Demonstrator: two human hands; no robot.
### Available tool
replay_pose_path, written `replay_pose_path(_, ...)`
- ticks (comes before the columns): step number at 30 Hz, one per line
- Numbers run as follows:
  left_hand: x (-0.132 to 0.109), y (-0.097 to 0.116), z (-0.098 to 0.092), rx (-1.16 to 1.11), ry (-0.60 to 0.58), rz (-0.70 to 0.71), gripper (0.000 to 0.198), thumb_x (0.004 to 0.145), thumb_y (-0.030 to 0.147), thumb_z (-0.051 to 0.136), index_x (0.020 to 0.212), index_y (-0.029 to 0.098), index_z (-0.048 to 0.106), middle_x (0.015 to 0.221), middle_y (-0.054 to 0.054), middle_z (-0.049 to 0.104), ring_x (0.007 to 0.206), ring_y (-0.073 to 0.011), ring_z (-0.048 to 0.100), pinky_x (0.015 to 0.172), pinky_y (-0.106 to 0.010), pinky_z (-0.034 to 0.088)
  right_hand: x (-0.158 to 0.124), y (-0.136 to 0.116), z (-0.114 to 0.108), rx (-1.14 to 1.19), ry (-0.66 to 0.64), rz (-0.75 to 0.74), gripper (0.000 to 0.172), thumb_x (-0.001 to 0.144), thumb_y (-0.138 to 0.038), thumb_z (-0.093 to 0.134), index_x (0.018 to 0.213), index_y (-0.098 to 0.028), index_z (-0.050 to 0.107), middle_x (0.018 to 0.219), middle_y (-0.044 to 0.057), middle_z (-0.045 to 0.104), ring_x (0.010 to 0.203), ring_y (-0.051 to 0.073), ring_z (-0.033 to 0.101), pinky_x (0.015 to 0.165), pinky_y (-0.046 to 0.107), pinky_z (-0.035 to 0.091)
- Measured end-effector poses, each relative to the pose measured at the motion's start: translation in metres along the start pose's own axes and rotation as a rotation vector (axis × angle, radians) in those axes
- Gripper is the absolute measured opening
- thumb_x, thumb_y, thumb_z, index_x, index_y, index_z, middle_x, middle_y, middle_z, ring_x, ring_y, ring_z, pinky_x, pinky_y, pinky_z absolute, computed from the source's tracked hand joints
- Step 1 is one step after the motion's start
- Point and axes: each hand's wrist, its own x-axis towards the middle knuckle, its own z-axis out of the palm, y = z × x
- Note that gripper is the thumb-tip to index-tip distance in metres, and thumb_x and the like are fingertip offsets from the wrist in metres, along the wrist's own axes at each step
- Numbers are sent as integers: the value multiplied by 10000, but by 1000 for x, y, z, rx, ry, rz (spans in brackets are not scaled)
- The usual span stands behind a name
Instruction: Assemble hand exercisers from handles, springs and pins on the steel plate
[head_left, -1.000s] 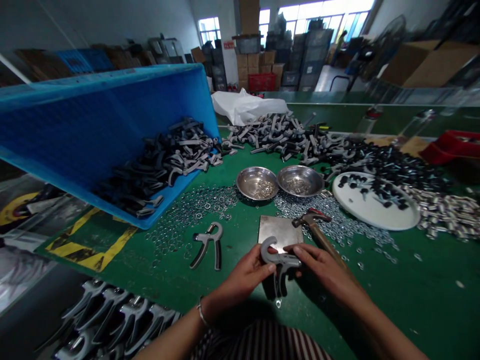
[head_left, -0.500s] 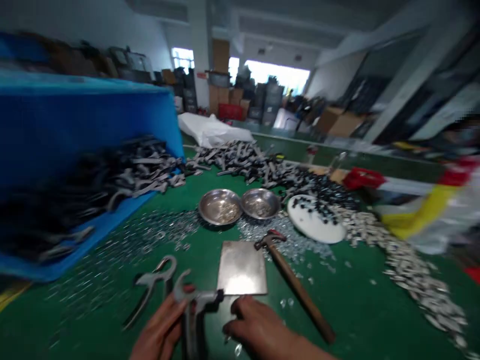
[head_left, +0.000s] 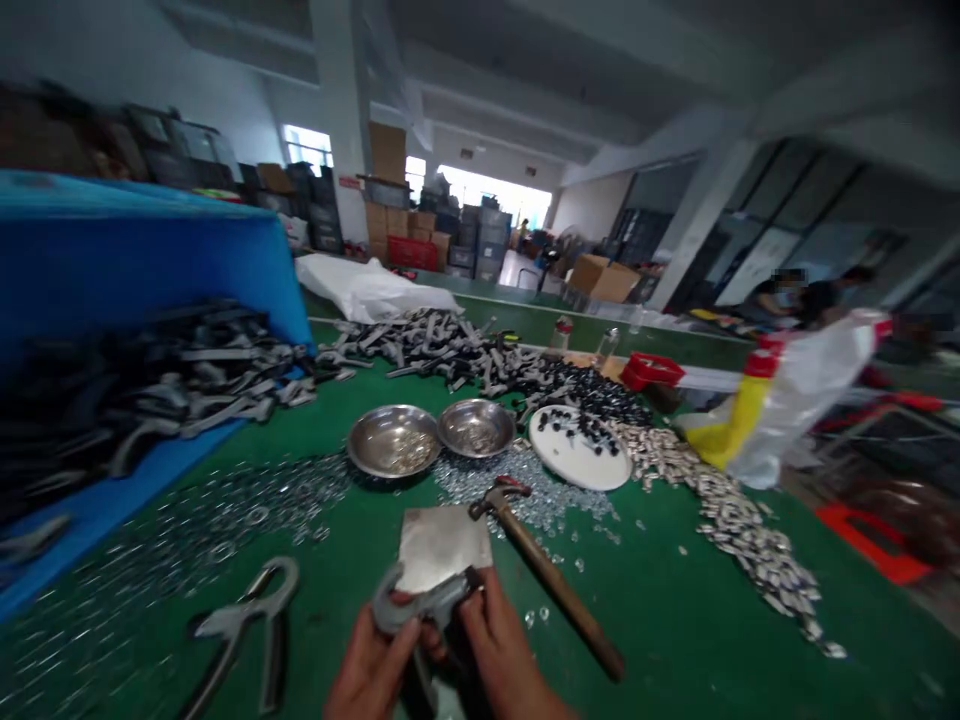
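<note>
Both my hands hold one grey and black hand-grip part (head_left: 424,605) low in the middle of the view. My left hand (head_left: 371,670) grips its left side and my right hand (head_left: 499,650) grips its right end. Just beyond it lies a square metal plate (head_left: 442,545) on the green table (head_left: 675,620). A wooden-handled hammer (head_left: 547,575) lies to the right of the plate. A finished hand grip (head_left: 244,630) lies on the table to my left.
A tipped blue bin (head_left: 150,260) spills grip handles at left. Two steel bowls (head_left: 394,440) and a white plate (head_left: 577,450) with black knobs stand behind the metal plate. Washers, springs and handles are scattered around. A plastic bag (head_left: 780,400) hangs at right; people sit far right.
The view has swung up and to the right, so the room shows more. My hands stay on the grip part, and my right hand has closed back onto it.
</note>
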Motion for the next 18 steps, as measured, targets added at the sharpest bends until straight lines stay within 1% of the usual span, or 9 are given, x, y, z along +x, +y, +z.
replay_pose_path(2,-3,6,1,16,-118,40,538,757,533,755,1116,216,512,777,-10,680,717,-190,659,697,-308,540,-6,-3,-4,16,-12,52,437,948,-632,412,1106,-238,517,803,-10,623,635,164,584,544,256,460)
replay_pose_path(4,-3,12,-2,87,-202,71,483,803,528,718,1093,193,526,766,-10,657,713,-165,633,710,-287,519,-6,-3,-9,-21,35,11,411,938,-606,442,1073,-229,537,871,18,648,746,192,607,664,288,498)
replay_pose_path(6,-1,18,-7,162,-238,59,480,809,519,718,1101,181,544,791,-8,634,680,-133,590,662,-249,483,-3,-2,-13,-90,32,-32,367,942,-568,462,1053,-227,537,896,35,649,820,211,603,743,303,495)
replay_pose_path(9,-1,19,-12,217,-227,25,490,793,477,749,1142,188,563,896,-13,618,676,-107,544,625,-227,444,-1,-7,-18,-179,-75,-60,316,974,-515,435,1085,-230,512,864,34,632,787,214,593,717,307,491)
replay_pose_path(11,1,17,-13,219,-205,44,481,779,447,769,1141,198,575,988,-28,621,764,-130,572,694,-245,467,1,-13,-23,-206,-140,-94,299,978,-491,437,1106,-232,518,910,45,641,823,220,604,742,314,493)
replay_pose_path(13,4,17,-16,211,-195,73,492,766,416,784,1158,206,573,1091,-50,622,926,-179,602,827,-281,485,5,-20,-29,-202,-174,-116,300,962,-483,472,1106,-232,550,975,58,654,883,232,616,783,324,494)
replay_pose_path(15,8,20,-21,231,-199,104,509,772,385,783,1196,210,563,1182,-73,612,1080,-223,589,958,-322,458,11,-29,-39,-178,-176,-88,319,943,-490,512,1108,-231,594,1026,64,663,919,240,620,801,331,490)
replay_pose_path(16,10,23,-24,264,-203,120,507,784,376,773,1212,211,558,1200,-81,610,1121,-235,579,996,-338,442,13,-33,-45,-168,-170,-58,332,936,-497,527,1114,-231,613,1029,62,664,917,238,620,796,330,487)
replay_pose_path(18,10,32,-31,367,-226,140,482,816,371,745,1228,209,555,1185,-90,616,1131,-245,580,1013,-359,433,18,-41,-56,-151,-183,16,353,938,-510,536,1141,-236,629,969,47,661,876,222,613,765,319,476)
